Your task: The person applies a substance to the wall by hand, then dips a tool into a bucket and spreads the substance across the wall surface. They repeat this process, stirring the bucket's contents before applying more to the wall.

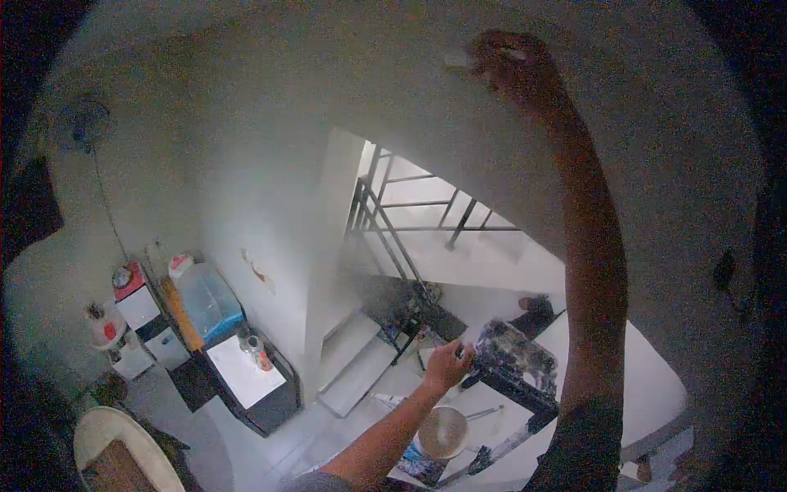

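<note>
My right hand (512,67) is raised high at the upper right, its fingers closed on a small pale flat piece (457,59) close to the grey wall (270,90). Lower down, my left hand (448,366) has its fingers curled beside a dark, white-smeared platform (516,357), which looks like the top of a stepladder. Something small and dark shows between those fingers, but I cannot tell what it is. Below this hand stands a round pale bucket (443,432).
A triangular wall opening shows black stair railings (410,201). At left are a blue-tinted clear tub (203,299), a dark cabinet with a white top (244,373) and a wall fan (84,123). A round cream tray (102,422) sits at lower left.
</note>
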A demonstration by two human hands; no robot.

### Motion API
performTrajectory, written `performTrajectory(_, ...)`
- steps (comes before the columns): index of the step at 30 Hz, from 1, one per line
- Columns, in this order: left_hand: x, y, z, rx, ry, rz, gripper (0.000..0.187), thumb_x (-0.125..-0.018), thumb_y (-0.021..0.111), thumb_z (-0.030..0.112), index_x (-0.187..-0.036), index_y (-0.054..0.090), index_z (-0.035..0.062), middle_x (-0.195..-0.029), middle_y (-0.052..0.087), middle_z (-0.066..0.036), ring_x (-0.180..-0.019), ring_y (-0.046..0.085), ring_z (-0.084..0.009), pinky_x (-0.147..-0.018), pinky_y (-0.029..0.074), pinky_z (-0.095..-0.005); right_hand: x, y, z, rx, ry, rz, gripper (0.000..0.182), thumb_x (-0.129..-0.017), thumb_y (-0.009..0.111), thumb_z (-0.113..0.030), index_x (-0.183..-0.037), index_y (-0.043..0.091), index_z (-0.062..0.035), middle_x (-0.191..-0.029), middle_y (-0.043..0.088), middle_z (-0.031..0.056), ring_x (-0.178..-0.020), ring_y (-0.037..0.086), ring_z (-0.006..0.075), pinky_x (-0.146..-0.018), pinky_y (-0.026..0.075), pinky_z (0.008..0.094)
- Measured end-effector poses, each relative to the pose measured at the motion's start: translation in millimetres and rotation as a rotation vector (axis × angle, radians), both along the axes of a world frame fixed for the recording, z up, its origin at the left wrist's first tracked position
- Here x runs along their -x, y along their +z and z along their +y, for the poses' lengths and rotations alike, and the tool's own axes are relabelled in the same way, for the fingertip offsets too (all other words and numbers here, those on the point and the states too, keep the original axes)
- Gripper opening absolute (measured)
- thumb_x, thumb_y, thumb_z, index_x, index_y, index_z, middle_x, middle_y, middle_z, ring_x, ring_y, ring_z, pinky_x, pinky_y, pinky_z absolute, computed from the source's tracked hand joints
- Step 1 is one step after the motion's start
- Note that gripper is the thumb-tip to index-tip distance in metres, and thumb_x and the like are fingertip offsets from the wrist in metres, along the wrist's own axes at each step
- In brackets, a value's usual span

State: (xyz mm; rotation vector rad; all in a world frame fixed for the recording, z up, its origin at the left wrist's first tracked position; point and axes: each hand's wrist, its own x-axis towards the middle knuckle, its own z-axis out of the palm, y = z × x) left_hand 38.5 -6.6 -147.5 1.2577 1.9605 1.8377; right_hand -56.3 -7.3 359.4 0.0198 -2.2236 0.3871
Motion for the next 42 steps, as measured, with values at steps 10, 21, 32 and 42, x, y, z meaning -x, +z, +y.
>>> performTrajectory(10, -1, -25, 17, -0.165, 0.007, 0.143, 0.050, -0.089, 0.049, 0.047, -0.080, 0.060, -0.0016, -0.071, 0.062, -0.026, -0.072, 0.061, -0.0457, -0.066, 0.048, -0.0524, -22, 15, 1, -0.179, 0.450, -0.252, 0.024, -0.090, 0.062, -0.025, -0.099, 0.066, -0.0032, -0.078, 0.068, 0.0087, -0.060, 0.062, 0.0127, -0.052, 0.051, 0.0280)
performTrajectory(21, -1, -3, 2, -0.056, -0.022, 0.034, 0.041, -0.088, 0.052, 0.039, -0.082, 0.060, -0.0005, -0.072, 0.060, -0.028, -0.071, 0.061, -0.0462, -0.064, 0.048, -0.0524, 3, 17, 35, -0.078, 0.143, 0.096, 0.026, -0.089, 0.062, -0.030, -0.099, 0.067, -0.0062, -0.076, 0.068, 0.0072, -0.058, 0.060, 0.0109, -0.047, 0.047, 0.0253)
performTrajectory(32, -2, -10, 9, -0.041, -0.010, -0.040, 0.045, -0.089, 0.052, 0.044, -0.081, 0.061, 0.0004, -0.075, 0.060, -0.029, -0.076, 0.061, -0.0467, -0.067, 0.049, -0.0526, -8, -11, -2, -0.496, 0.067, 0.138, 0.024, -0.083, 0.068, -0.029, -0.089, 0.068, -0.0058, -0.075, 0.068, 0.0097, -0.065, 0.064, 0.0169, -0.058, 0.051, 0.0326)
performTrajectory(42, 0, -2, 3, -0.029, 0.015, 0.006, 0.049, -0.088, 0.052, 0.049, -0.083, 0.062, 0.0005, -0.074, 0.061, -0.028, -0.076, 0.061, -0.0454, -0.068, 0.048, -0.0516, 27, -73, -50, -0.802, -0.403, 0.324, 0.024, -0.081, 0.064, -0.029, -0.079, 0.060, -0.0055, -0.067, 0.064, 0.0160, -0.060, 0.065, 0.0327, -0.062, 0.054, 0.0441)
